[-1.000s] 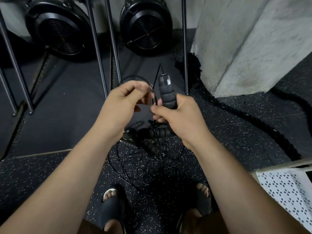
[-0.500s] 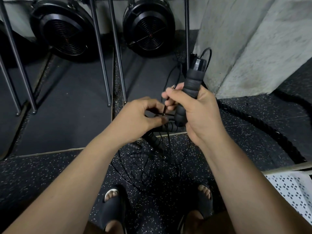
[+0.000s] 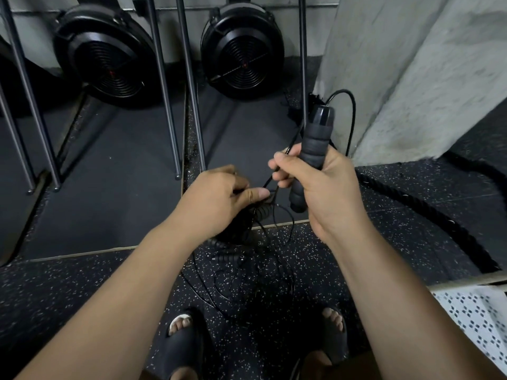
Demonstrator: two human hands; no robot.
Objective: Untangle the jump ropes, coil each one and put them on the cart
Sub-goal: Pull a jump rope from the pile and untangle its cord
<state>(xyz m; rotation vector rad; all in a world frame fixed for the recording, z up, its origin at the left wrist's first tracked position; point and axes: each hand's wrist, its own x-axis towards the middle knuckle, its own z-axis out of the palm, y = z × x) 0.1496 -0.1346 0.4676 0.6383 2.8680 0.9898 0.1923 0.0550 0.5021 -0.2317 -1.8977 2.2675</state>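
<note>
Now | right hand (image 3: 326, 187) grips handle (image 3: 315, 144) | left hand (image 3: 219, 196) fingers (image 3: 256, 193) pinch cord (image 3: 266, 184)

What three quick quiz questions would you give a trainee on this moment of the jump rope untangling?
1. True or false: the left hand is open and holds nothing.
2. The right hand grips: A nothing; B one foam handle; C two of them.
3. Where do the loose handles lie?
Key: 1 false, its fingers pinch a thin cord; 2 B, held roughly upright; 3 on the speckled floor, in the tangle of cords.
</note>
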